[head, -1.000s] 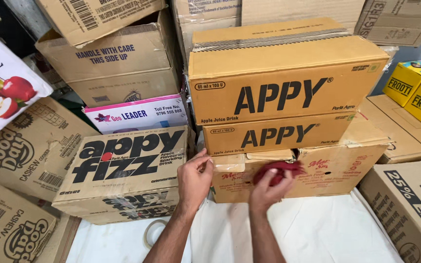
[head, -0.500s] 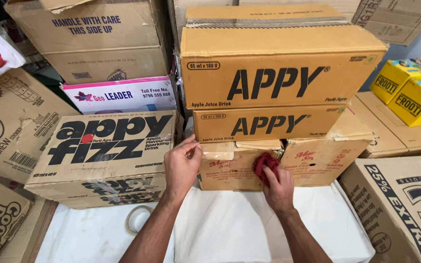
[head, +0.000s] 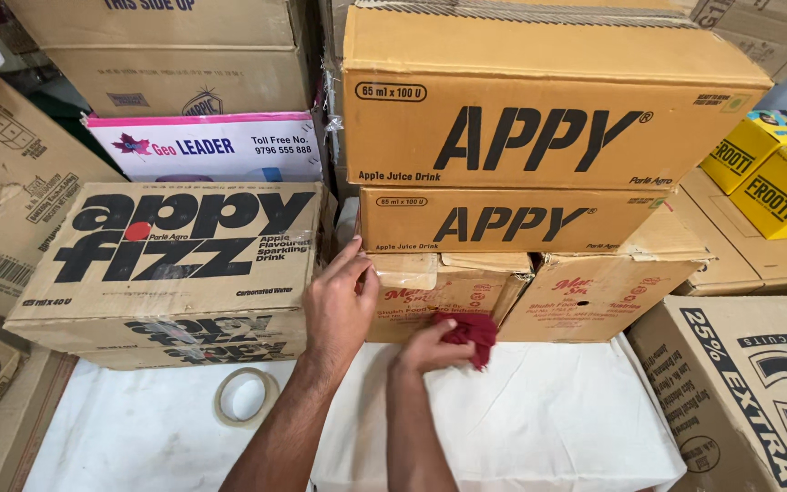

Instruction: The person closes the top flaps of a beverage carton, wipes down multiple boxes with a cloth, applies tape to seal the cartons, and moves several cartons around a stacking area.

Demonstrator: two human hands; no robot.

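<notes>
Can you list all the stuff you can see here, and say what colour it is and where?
brown cartons: many, brown, stacked all around
yellow boxes: two, yellow, far right on cartons
pink-edged box: one, white and pink, behind the left stack
tape roll: one, pale tan, on the white sheet
white sheet: one, white, bottom centre
red cloth: one, dark red, in the right hand
left hand: against the low middle carton
right hand: gripping the cloth

Left hand (head: 339, 305) flat, right hand (head: 425, 351) clenched

Stacked brown cartons (head: 539, 128) fill the room; yellow boxes (head: 767, 164) at right, white sheet (head: 138, 437) below, evenly lit.
</notes>
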